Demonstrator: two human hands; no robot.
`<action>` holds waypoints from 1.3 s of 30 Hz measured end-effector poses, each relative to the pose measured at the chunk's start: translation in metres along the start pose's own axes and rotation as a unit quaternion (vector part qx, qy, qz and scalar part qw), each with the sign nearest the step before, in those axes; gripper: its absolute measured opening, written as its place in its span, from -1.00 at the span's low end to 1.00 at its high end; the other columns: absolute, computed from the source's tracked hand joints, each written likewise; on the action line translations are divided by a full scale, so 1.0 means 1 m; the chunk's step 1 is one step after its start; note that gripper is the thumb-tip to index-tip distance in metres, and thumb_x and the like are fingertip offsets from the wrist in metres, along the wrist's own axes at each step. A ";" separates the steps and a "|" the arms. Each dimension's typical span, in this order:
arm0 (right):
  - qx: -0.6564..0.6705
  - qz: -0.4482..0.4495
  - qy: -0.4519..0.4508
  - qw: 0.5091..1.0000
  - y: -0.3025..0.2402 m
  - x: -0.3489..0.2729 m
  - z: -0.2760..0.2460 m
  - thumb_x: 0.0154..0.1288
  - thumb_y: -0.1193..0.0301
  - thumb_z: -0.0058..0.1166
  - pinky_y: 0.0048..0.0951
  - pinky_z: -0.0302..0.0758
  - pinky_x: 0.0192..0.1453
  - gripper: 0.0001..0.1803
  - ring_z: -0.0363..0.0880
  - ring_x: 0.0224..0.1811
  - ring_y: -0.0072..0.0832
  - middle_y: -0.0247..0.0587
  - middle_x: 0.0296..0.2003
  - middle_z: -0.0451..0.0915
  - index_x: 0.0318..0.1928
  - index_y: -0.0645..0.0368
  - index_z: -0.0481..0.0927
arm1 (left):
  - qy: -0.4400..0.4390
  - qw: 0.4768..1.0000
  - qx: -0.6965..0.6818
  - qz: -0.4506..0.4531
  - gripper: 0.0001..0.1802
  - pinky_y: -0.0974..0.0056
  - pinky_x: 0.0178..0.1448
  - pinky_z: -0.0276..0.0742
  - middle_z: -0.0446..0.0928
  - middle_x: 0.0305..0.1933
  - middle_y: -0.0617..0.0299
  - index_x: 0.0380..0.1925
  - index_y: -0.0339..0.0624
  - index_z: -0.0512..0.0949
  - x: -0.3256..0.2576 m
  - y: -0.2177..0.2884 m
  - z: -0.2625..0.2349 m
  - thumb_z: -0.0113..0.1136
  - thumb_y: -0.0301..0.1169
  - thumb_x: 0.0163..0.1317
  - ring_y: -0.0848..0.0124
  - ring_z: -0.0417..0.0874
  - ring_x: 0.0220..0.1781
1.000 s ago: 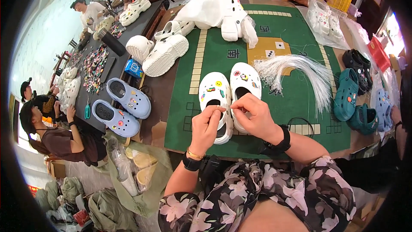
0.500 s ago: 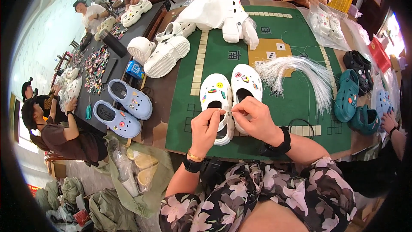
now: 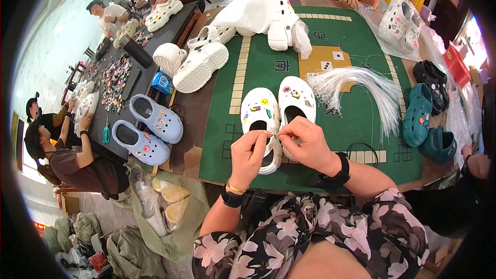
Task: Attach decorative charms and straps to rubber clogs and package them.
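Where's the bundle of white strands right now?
In the head view, the white strands lie on the green mat, right of the decorated white clogs.

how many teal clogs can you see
2. One teal clog is at the right edge of the green mat; the other teal clog is just nearer the wearer and further right. More could be hidden under the clear plastic.

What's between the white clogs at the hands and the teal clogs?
A bundle of white strands, lying on the green mat; seen in the head view.
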State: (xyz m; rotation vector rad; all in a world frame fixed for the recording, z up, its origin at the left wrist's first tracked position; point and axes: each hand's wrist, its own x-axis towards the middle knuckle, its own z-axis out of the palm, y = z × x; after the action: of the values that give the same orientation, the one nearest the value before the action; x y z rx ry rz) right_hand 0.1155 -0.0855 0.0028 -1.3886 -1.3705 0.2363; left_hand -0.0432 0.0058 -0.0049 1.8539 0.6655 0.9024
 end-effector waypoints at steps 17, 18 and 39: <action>0.003 0.002 -0.001 1.000 -0.001 -0.002 0.001 0.12 0.52 0.21 -0.33 0.46 -0.37 -0.92 0.55 -0.45 -0.26 -0.16 -0.49 0.51 -0.34 0.21 0.61 | 0.004 0.998 0.047 0.032 -0.84 0.39 -0.34 0.41 0.65 -0.41 0.17 -0.29 -0.34 0.68 0.001 0.005 0.001 0.12 -0.54 0.27 0.51 0.56 -0.43; 0.003 0.002 -0.001 1.000 0.000 -0.002 0.002 0.12 0.53 0.21 -0.33 0.46 -0.37 -0.92 0.55 -0.45 -0.26 -0.16 -0.49 0.52 -0.34 0.21 0.61 | 0.000 0.998 0.055 0.036 -0.85 0.37 -0.37 0.39 0.62 -0.45 0.18 -0.31 -0.34 0.68 0.001 0.005 0.001 0.13 -0.55 0.25 0.50 0.53 -0.47; 0.043 0.041 -0.035 0.998 0.004 0.000 0.006 0.10 0.54 0.16 -0.34 0.42 -0.42 -0.93 0.50 -0.49 -0.28 -0.13 -0.52 0.48 -0.40 0.27 0.54 | -0.091 0.994 0.047 0.040 -0.87 0.31 -0.46 0.30 0.45 -0.60 0.17 -0.44 -0.37 0.62 -0.002 0.000 0.002 0.20 -0.50 0.20 0.43 0.43 -0.58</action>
State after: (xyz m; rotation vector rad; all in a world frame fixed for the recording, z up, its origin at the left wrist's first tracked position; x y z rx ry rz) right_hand 0.1134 -0.0811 -0.0028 -1.3777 -1.3460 0.3970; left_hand -0.0428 0.0031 -0.0066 2.0308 0.5332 0.7528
